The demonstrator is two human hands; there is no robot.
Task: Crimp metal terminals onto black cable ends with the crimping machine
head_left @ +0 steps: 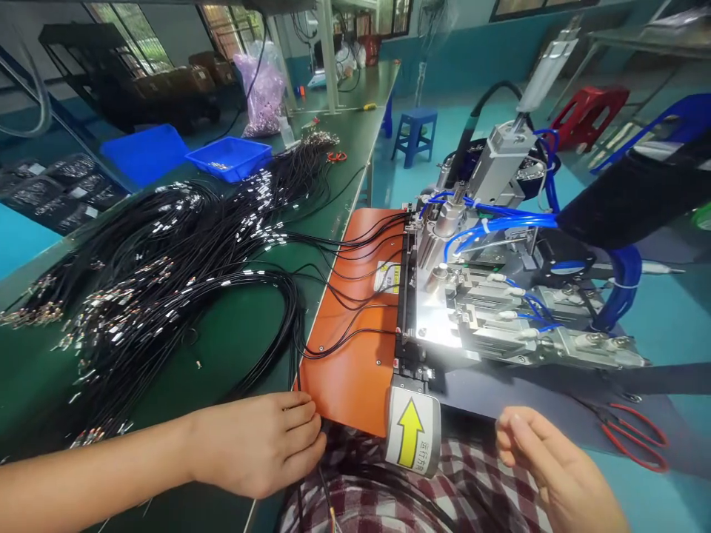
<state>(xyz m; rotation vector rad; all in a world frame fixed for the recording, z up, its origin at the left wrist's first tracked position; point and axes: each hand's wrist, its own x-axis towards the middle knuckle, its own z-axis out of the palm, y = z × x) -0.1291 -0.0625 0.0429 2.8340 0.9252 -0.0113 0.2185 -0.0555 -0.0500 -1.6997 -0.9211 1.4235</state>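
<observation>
My left hand (272,444) lies at the table's front edge, fingers curled down around a black cable (324,485) that comes out below it toward my lap and ends in thin coloured wires. The fingertips are hidden. My right hand (555,463) is closed, thumb against the curled fingers, just off the machine's grey base; whatever it may hold cannot be made out. Between the hands sits a label with a yellow arrow (411,433). Several black cables run across an orange plate (349,385) into the front of a metal machine (438,318).
A large heap of black cables (167,281) covers much of the green table (238,326). Blue bins (230,157) stand behind it. Red-handled pliers (633,437) lie at the right. Blue air hoses (511,222) rise over the machine. More cables rest on my lap.
</observation>
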